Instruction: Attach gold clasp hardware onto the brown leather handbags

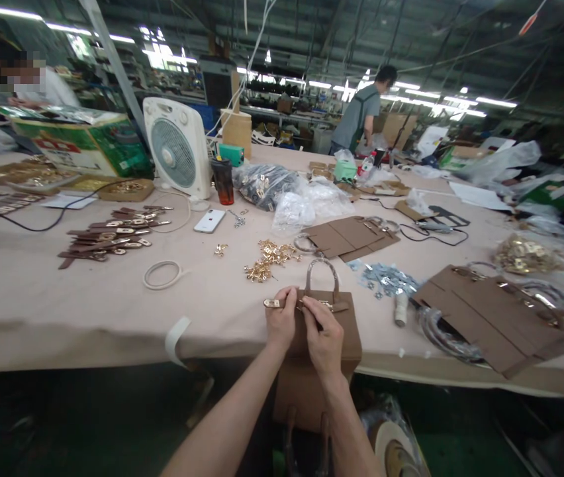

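Note:
My left hand (281, 319) is closed on a brown strap, pinched between thumb and fingers. The strap's gold metal end (273, 303) sticks out to the left of that hand. Close beside it, my right hand (324, 331) is closed too, its fingertips pinching the strap at the upper front of a brown handbag (351, 334). Exactly what lies under those fingertips is hidden. The bag stands at the table's front edge, its wrapped handle (322, 263) arching up behind my hands. Gold fittings (275, 258) lie in a loose pile just beyond.
Strap pieces (108, 237), a white phone (209, 221) and a fan (177, 147) are to the left. Flat brown bag panels (495, 315), small metal plates (388, 279) and a small cylinder (400, 309) are to the right. A co-worker (359, 116) stands across the table.

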Available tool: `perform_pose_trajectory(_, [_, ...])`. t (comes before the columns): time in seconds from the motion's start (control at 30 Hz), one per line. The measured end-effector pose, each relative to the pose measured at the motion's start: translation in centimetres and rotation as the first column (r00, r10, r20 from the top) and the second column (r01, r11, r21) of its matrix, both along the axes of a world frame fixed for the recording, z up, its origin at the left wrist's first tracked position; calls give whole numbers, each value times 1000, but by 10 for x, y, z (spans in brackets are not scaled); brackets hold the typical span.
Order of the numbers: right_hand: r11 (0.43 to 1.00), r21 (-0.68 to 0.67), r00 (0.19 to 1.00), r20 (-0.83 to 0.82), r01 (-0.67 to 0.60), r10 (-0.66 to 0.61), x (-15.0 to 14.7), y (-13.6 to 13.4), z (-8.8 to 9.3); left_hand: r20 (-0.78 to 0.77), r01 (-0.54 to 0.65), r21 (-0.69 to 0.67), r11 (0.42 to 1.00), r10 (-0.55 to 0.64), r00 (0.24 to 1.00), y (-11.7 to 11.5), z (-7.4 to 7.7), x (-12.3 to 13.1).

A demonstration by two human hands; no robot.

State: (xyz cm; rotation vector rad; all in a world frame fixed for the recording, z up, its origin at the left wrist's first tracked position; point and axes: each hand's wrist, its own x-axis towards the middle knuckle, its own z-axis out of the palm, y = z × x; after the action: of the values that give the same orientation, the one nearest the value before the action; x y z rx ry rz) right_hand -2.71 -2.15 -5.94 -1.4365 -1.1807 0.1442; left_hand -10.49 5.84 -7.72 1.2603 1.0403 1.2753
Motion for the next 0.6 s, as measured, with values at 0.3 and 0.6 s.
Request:
perform_pose_trajectory(0.3, [991,-84,956,-270,100,-119,0,-1,-18,-44,-3,15,1000,3,999,-1,5,-2])
perform_pose_trajectory(0.6, [987,-71,964,-214,147,-158,0,2,-14,-28,12,7,1000,-12,1000,-4,6,-2])
